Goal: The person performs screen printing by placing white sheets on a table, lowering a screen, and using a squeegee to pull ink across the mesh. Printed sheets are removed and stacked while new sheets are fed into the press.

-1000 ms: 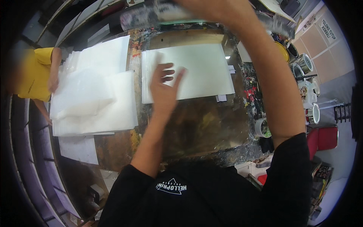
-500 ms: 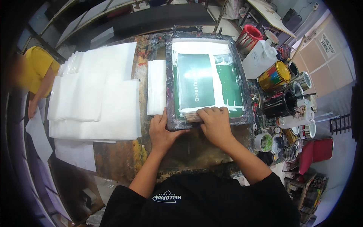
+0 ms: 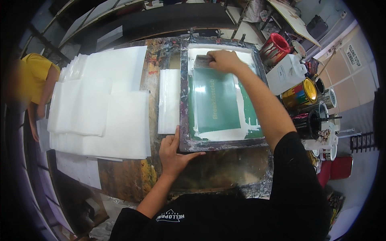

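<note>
**A pass in hand**

On the table (image 3: 124,172) lies the screen (image 3: 184,120); my left hand (image 3: 173,154), fingers spread, cups its near-left corner. My right hand (image 3: 226,61) clamps the squeegee (image 3: 202,62) at the far end (mid-pass, I judge); next needs even pressure.

Screen frame (image 3: 183,100) is on my table (image 3: 124,176), sheet stacks (image 3: 124,116) off left, paint cans (image 3: 299,94) and a jug (image 3: 286,73) along the right. My left hand (image 3: 172,156) is around the frame's near left corner, right hand (image 3: 226,61) on the squeegee (image 3: 202,61) near the far end. Coworker (image 3: 37,80) left of the stacks.
</note>
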The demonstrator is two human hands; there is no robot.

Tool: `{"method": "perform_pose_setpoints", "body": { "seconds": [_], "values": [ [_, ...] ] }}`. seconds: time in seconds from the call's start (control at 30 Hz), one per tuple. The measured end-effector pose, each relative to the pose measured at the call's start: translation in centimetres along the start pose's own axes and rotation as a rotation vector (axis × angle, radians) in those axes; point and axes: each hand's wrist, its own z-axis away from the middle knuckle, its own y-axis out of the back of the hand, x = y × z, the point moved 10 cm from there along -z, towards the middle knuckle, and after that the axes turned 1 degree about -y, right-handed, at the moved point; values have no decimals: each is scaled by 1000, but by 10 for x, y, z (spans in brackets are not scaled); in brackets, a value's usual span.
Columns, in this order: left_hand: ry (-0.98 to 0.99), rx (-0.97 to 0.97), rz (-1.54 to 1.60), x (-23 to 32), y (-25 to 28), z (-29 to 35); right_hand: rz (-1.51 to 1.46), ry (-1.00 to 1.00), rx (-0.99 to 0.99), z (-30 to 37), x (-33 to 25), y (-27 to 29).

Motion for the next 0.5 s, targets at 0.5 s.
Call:
{"method": "perform_pose_setpoints", "body": {
  "seconds": [0.5],
  "values": [
    [-1,44,110,-1,0,11,46,94,149,209,-93,-2]
  ]
}}
